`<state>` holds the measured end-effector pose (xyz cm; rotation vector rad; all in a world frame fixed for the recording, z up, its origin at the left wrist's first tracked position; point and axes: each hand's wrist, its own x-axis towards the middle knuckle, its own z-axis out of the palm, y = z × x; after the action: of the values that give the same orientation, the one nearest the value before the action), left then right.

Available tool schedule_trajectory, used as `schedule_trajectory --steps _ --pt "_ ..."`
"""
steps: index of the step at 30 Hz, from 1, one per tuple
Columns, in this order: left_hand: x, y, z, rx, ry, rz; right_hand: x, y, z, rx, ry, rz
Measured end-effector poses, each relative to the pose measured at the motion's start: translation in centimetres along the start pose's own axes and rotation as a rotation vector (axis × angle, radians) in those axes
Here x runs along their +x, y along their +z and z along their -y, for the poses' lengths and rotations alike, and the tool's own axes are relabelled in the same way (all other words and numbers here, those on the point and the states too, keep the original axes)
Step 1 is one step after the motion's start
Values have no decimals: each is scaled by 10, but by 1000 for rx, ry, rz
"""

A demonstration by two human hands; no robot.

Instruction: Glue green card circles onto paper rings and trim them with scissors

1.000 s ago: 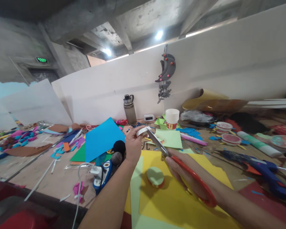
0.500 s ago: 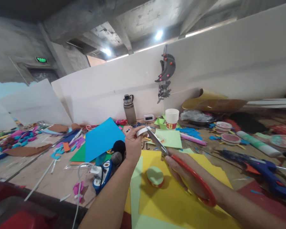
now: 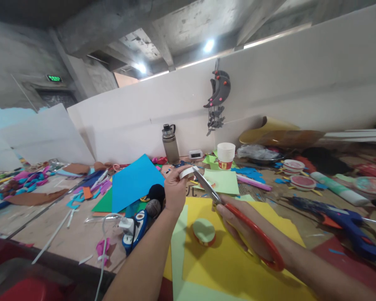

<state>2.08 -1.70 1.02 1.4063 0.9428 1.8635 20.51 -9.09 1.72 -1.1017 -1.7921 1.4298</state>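
My left hand (image 3: 175, 188) pinches a small curved white strip (image 3: 188, 172) above the table. My right hand (image 3: 242, 223) is wrapped round the red and yellow handles of a pair of scissors (image 3: 208, 186). The blades point up and left, their tips at the right end of the strip. Below the hands, a round piece with a pale green top and red rim (image 3: 204, 231) lies on yellow paper (image 3: 219, 263), which overlaps pale green sheets.
Blue paper (image 3: 133, 184) and a power strip (image 3: 136, 234) with a white cable lie left. A bottle (image 3: 170, 144) and stacked paper cups (image 3: 226, 155) stand behind. Right are a glue gun (image 3: 341, 221), a green-white tube (image 3: 340, 189) and round pieces (image 3: 302, 182).
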Motion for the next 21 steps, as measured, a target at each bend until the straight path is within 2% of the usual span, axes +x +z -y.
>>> schedule_trajectory --steps 13,18,21 --pt "1 1 -3 -3 -3 -20 0 1 7 32 70 -56" --pt "1 -2 -1 36 9 -14 1 -2 3 -68 -68 0" --pt "3 -5 4 91 17 -62 0 -4 2 -116 -107 20"
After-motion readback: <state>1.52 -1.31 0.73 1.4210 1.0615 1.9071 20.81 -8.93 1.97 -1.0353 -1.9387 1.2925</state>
